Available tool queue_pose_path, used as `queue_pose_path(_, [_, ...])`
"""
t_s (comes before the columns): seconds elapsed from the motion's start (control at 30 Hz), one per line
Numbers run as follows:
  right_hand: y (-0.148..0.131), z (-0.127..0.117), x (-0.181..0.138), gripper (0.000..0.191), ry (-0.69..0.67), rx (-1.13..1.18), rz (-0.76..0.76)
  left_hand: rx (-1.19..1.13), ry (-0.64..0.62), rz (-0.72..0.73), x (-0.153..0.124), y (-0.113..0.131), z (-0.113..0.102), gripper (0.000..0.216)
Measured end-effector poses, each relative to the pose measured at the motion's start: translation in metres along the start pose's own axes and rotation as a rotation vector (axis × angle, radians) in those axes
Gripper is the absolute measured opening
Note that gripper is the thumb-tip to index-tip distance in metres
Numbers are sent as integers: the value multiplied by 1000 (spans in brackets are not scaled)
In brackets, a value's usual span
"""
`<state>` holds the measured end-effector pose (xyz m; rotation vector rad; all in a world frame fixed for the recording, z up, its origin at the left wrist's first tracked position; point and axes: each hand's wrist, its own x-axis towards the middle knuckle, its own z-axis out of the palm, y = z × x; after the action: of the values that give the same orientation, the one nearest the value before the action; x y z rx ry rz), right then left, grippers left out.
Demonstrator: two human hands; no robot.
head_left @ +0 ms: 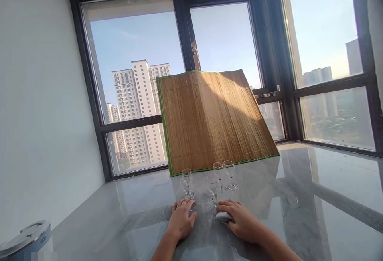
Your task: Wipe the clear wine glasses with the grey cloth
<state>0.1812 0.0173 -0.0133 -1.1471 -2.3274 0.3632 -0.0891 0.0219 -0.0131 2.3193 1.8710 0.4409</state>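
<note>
My left hand (181,220) rests low on the grey counter, its fingers closed at the foot of a small clear stemmed glass (186,182). Just behind that one stands another stemmed glass (186,171). A folded white cloth (224,217) is gripped in my right hand (239,218). The fingertips of that hand come close to the foot of a front stemmed glass (213,181); whether they touch it I cannot tell. Two further stemmed glasses, one at the right (229,170) and one beside it (218,167), stand upright behind.
A bamboo mat (215,121) with green edging leans on the dark-framed windows behind the glasses. At the lower left is a lidded container (26,239), partly cut off. The glossy marble-look counter (143,201) meets a white wall (42,105) on the left.
</note>
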Motion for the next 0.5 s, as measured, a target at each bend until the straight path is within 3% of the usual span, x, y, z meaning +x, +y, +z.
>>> queue_pose_path(0.3, [-59,30,24,63,-124,78,-234,26,18,30,2,-5,3,57])
queue_pose_path(0.4, [-55,31,21,60,-95,114,-228,36,10,24,3,-6,5,59])
queue_pose_path(0.5, [-35,25,17,51,-36,72,-108,25,-17,5,3,-4,3,64])
